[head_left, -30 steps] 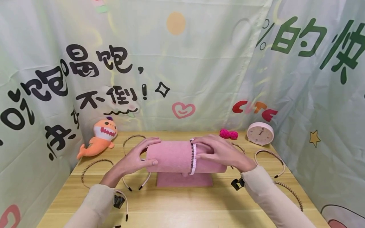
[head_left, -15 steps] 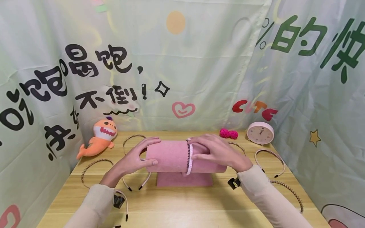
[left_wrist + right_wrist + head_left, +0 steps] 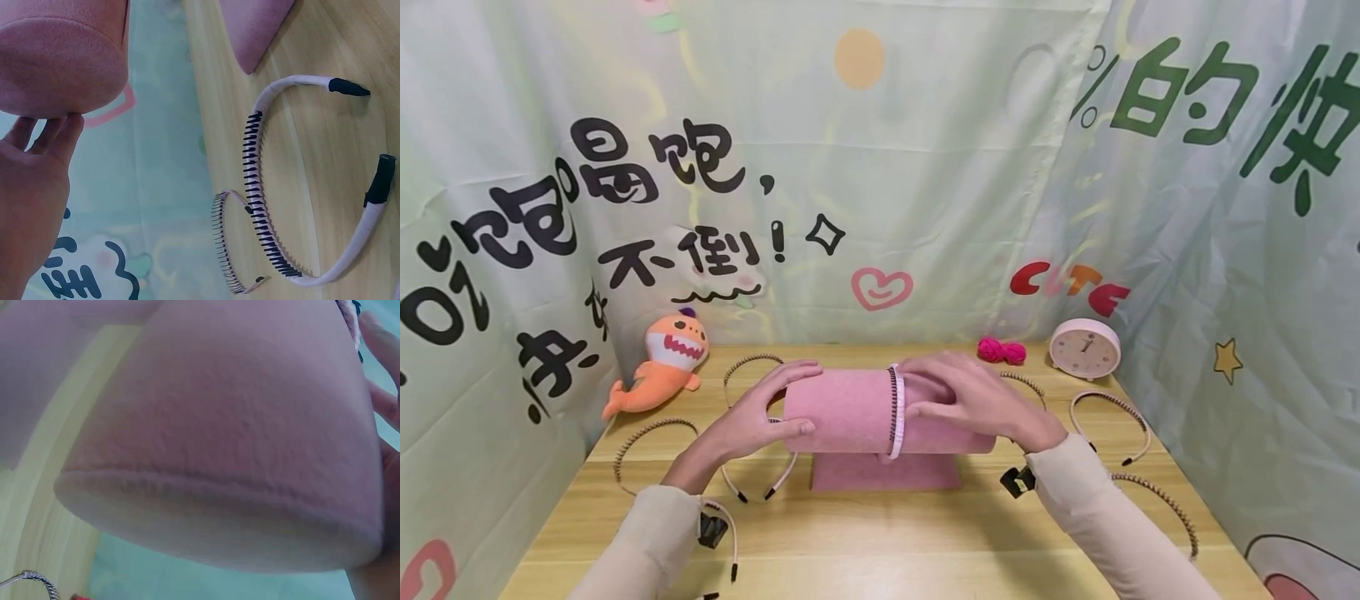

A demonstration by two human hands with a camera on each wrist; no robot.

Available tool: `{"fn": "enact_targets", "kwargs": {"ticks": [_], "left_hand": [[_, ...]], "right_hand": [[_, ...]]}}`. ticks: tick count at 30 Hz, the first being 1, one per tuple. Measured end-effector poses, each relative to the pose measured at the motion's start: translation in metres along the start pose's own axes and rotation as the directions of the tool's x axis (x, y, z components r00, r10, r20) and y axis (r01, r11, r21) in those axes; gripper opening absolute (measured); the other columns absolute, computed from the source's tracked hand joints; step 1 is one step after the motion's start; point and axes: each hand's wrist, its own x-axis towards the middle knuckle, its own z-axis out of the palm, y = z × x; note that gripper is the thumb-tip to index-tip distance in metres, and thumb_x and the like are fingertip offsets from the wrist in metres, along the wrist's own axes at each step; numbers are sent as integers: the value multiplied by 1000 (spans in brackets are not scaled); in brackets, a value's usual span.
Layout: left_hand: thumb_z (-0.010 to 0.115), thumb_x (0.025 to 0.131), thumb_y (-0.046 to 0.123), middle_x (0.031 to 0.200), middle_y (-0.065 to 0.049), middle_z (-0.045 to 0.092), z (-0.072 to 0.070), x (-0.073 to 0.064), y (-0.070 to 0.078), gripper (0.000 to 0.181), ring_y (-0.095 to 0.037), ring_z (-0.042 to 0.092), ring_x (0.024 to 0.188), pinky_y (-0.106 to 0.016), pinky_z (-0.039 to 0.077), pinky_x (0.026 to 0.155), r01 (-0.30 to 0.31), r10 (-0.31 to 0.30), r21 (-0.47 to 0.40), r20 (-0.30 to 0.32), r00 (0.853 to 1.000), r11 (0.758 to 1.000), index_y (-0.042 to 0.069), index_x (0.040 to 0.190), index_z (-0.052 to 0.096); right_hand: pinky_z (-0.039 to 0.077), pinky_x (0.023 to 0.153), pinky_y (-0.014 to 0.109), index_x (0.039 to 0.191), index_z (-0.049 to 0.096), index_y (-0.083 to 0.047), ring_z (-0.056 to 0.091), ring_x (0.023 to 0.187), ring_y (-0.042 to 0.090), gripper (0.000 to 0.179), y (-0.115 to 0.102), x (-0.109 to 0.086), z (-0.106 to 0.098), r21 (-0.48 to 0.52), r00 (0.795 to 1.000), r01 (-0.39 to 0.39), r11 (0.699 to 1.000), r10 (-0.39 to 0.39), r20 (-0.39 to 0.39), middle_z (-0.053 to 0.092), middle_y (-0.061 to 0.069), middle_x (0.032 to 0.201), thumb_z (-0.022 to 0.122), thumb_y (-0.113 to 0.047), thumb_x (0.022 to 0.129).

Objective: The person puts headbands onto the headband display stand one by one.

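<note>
A pink padded roll (image 3: 842, 411) lies level on a pink stand base (image 3: 885, 473). Around its middle sits a headband (image 3: 897, 412), white with dark comb teeth. My left hand (image 3: 750, 417) grips the roll's left end, thumb in front; the left wrist view shows fingers (image 3: 65, 134) against the end's edge. With thumb and fingertips, my right hand (image 3: 977, 400) holds the headband at its right side, curving over the roll. In the right wrist view the roll (image 3: 231, 419) hides most of the headband.
Several more headbands lie at both sides, among them one front right (image 3: 1161, 502) and one at right (image 3: 1108, 398). An orange shark toy (image 3: 662, 367) stands back left. Pink yarn (image 3: 1000, 351) and a round clock (image 3: 1085, 348) stand back right.
My right hand has moved slightly left along the roll, and the headband has shifted left with it. In the last half second both have barely moved. My left hand has stayed in place.
</note>
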Motion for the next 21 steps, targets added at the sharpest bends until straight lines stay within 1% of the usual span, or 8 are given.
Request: {"fn": "enact_targets", "kwargs": {"ticks": [4,9,13,16,19,21], "left_hand": [[85,95,27,173,-7,40,0,0,0,73,-40,38,159,-70,33,126,0,0,-4,0,1000,1000,31,160,52],[85,95,27,174,-7,40,0,0,0,73,-41,38,159,-72,32,126,4,-4,-4,1,1000,1000,32,160,52],[86,95,28,174,-7,40,-1,-1,1,73,-42,37,160,-75,31,125,8,-8,-1,-1,1000,1000,33,160,53],[85,95,27,174,-8,39,-1,-1,1,73,-42,37,160,-74,32,125,7,-7,1,-1,1000,1000,32,160,52],[85,95,27,174,-9,39,0,0,0,73,-41,37,160,-72,32,126,3,-3,3,-1,1000,1000,32,160,52],[85,95,26,174,-10,38,0,0,0,73,-42,37,160,-72,32,126,0,0,0,0,1000,1000,31,160,52]], "right_hand": [[51,116,56,144,70,-24,64,138,23,50,4,-6,-6,83,998,-55,995,57,-16,71,-5,144,84,-36,97],[51,117,57,140,72,-24,65,137,23,45,16,-19,-15,161,989,-138,977,144,-30,72,-5,141,84,-33,98],[51,114,60,141,70,-25,63,138,26,42,28,-32,-22,222,975,-201,954,216,-46,71,-1,143,81,-30,101],[52,112,62,142,70,-28,64,137,30,39,38,-43,-25,254,962,-241,937,265,-63,69,1,146,78,-28,103],[53,112,63,142,71,-26,65,136,35,37,48,-53,-28,288,951,-267,920,299,-75,68,3,149,75,-25,105],[54,112,59,142,71,-25,66,136,35,36,55,-59,-29,294,944,-282,913,319,-84,68,4,150,73,-24,106]]}}
